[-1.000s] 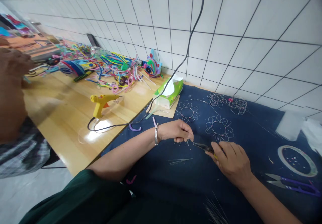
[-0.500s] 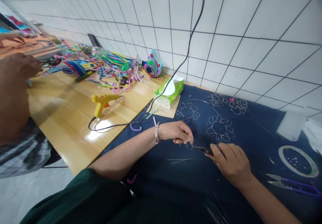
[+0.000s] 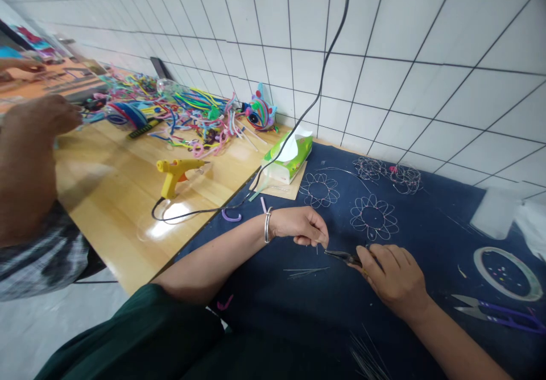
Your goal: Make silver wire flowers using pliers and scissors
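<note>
The left hand keeps its grip pinched on thin wire, with ends poking out beneath, over a dark blue cloth. The right hand has its grip wrapped around needle-nose pliers, their tips just below the left fingertips. Loose straight wires lie nearer the body; a flower-shaped wire frame lies beyond the pliers.

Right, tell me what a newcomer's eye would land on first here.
Probably the bright yellow glue gun on the wooden tabletop, with the tangled heap of colourful fuzzy stems behind it along the tiled wall. Next, on the dark blue cloth, two wire flowers stand out just beyond the pliers in the right hand's grip.
</note>
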A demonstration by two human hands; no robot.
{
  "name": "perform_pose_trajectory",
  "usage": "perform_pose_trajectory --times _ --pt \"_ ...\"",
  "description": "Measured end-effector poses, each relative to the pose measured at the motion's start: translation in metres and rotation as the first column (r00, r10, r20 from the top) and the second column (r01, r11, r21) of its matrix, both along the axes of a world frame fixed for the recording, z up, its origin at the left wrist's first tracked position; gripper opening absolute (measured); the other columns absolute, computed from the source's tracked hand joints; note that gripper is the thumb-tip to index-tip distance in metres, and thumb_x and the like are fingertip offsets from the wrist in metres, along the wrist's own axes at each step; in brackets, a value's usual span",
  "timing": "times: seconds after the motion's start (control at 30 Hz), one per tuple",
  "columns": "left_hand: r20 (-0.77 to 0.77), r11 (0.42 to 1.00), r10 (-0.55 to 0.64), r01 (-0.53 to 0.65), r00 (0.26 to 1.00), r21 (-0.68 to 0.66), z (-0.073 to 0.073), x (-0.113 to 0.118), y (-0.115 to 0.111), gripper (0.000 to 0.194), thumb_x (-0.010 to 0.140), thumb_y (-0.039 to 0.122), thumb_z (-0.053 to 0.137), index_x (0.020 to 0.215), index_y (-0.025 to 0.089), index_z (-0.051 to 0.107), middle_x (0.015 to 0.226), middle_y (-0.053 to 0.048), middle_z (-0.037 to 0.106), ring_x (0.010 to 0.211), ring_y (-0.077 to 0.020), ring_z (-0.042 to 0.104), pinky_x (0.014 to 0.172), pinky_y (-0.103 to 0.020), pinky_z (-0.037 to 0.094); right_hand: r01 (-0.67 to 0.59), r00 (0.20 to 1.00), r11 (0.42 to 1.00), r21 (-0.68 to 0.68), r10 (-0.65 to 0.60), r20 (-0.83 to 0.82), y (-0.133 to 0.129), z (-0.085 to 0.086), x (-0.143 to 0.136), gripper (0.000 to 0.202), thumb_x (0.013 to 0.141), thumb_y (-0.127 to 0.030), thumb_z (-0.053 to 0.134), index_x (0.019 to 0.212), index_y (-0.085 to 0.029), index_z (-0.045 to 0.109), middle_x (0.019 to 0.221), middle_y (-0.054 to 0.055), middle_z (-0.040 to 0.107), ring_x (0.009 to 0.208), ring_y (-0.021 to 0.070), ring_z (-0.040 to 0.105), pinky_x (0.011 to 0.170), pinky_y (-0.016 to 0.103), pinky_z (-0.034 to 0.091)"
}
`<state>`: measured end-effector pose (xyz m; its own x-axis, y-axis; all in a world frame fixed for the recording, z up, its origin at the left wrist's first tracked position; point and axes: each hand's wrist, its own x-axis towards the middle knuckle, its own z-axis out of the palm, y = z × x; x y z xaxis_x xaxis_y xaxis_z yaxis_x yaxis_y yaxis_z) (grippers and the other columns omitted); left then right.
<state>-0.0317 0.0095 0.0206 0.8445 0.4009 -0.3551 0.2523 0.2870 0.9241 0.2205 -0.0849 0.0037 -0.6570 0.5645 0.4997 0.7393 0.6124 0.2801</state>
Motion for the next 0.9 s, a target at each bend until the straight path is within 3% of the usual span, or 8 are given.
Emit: perform_pose_trajectory --times 0.43,0.9 --pt "-0.011 1.0 -0.019 0.019 1.0 0.002 0.0024 0.0004 -0.0006 0.022 0.072 0.028 0.06 0.085 0.01 0.065 0.059 0.001 0.052 0.039 -0.0024 0.039 0.036 -0.016 0.026 -0.01 1.0 1.0 0.013 0.01 0.018 0.0002 0.0029 -0.0008 0.026 0.076 -0.035 0.06 0.097 -0.02 0.059 0.08 0.005 0.058 0.074 0.0159 0.047 0.067 0.031 0.035" --pt "-0.055 0.984 -0.04 0.049 0.998 0.174 0.0038 0.0024 -0.0018 0.017 0.078 0.025 0.052 0.082 0.011 0.062 0.059 0.002 0.047 0.042 -0.0028 0.037 0.04 -0.016 0.028 0.008 0.999 1.0 -0.014 -0.007 0.049 -0.0009 0.003 -0.0048 0.027 0.076 -0.041 0.058 0.094 -0.021 0.058 0.075 0.003 0.055 0.07 0.0137 0.044 0.064 0.028 0.031"
